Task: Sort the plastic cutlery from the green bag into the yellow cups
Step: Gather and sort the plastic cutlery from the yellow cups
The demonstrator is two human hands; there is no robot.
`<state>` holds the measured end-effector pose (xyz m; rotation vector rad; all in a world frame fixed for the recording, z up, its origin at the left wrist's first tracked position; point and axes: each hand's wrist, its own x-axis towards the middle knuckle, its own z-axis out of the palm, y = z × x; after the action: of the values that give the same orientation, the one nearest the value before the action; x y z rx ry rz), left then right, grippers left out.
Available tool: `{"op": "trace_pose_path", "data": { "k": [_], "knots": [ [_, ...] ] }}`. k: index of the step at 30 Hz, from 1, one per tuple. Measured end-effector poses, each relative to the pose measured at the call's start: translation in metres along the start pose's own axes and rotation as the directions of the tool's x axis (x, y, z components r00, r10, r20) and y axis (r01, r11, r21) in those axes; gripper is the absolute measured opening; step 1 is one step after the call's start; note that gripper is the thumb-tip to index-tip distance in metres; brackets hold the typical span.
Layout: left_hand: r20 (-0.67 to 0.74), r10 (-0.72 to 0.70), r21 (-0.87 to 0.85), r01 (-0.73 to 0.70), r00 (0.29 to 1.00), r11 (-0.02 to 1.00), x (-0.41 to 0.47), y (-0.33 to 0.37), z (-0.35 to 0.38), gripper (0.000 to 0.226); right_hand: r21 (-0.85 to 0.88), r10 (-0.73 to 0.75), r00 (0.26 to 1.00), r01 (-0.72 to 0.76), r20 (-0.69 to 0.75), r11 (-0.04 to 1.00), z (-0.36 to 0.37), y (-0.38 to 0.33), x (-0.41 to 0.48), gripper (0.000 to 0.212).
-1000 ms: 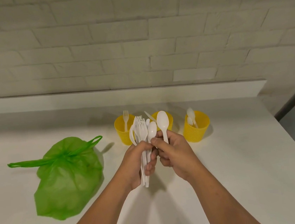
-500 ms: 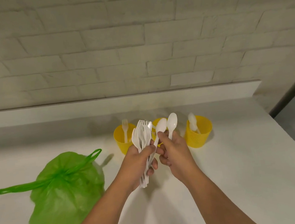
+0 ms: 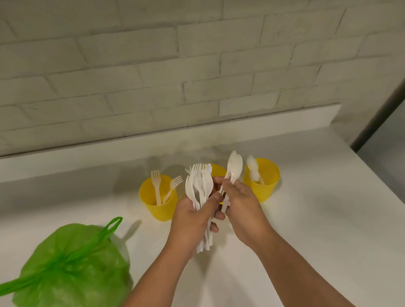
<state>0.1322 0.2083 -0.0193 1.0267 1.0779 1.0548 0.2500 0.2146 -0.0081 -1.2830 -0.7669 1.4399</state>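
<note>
My left hand (image 3: 194, 220) is at frame centre, fingers and thumb curled round a bundle of white cutlery (image 3: 199, 186). The bundle's long axis is near vertical in the frame: heads up toward the cups, handle ends sticking out below my palm toward the bottom of the frame. Fork tines show at the top, with at least one spoon bowl on the bundle's left edge. Can't count the pieces.

My right hand (image 3: 243, 209) is just right of it, the two touching or nearly so. It pinches white spoons (image 3: 235, 167), looks like two, not sure. Bowls point up and slightly right, handles slant down-left between the hands.

Three yellow cups sit in a row on the white desk (image 3: 343, 225), just above the hands in the frame. The left cup (image 3: 162, 212) has two forks (image 3: 157, 187), tines up, one upright and one leaning right. The middle cup (image 3: 218, 170) is mostly hidden behind the cutlery and hands, contents can't tell. The right cup (image 3: 269, 191) has white spoons (image 3: 253, 167), bowls up, blurred.

The green bag (image 3: 68, 289) lies on the desk at lower left, well apart from the hands, handle loops tied, one loop pointing up-right.
</note>
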Motion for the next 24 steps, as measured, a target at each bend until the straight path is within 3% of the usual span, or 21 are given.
{"op": "trace_pose_path", "data": {
  "k": [2, 5, 9, 14, 18, 21, 24],
  "knots": [
    [-0.007, 0.009, 0.034, -0.008, 1.0, 0.999, 0.002, -0.002, 0.006, 0.02, -0.14, -0.017, 1.0, 0.013, -0.025, 0.99, -0.007, 0.0, 0.004, 0.032],
    [-0.03, 0.024, 0.103, -0.021, 0.999, 0.994, 0.005, -0.005, 0.015, 0.02, -0.447, -0.069, 0.997, 0.05, -0.026, 0.893, -0.023, -0.007, 0.008, 0.036],
    [-0.042, 0.074, 0.224, -0.063, 0.996, 0.973, 0.005, -0.011, 0.026, 0.02, -0.46, -0.032, 0.998, 0.054, 0.056, 0.886, -0.045, -0.02, 0.004, 0.029],
    [-0.06, 0.127, 0.256, -0.108, 0.99, 0.961, 0.001, -0.011, 0.046, 0.027, -0.537, -0.082, 0.994, 0.11, 0.077, 0.836, -0.058, -0.027, 0.005, 0.029],
    [-0.141, 0.082, 0.15, -0.06, 0.987, 0.987, 0.001, -0.009, 0.054, 0.021, -0.649, -0.242, 0.965, 0.123, -0.097, 0.751, -0.078, -0.037, 0.015, 0.031],
    [-0.185, 0.027, 0.074, -0.014, 0.982, 0.997, 0.005, -0.006, 0.059, 0.008, -0.635, -0.279, 0.959, 0.192, -0.038, 0.748, -0.1, -0.059, 0.024, 0.032],
    [-0.157, 0.001, -0.007, -0.002, 0.988, 1.0, 0.011, -0.002, 0.063, 0.008, -0.703, -0.326, 0.944, 0.203, -0.044, 0.681, -0.116, -0.068, 0.04, 0.024]
  ]
}}
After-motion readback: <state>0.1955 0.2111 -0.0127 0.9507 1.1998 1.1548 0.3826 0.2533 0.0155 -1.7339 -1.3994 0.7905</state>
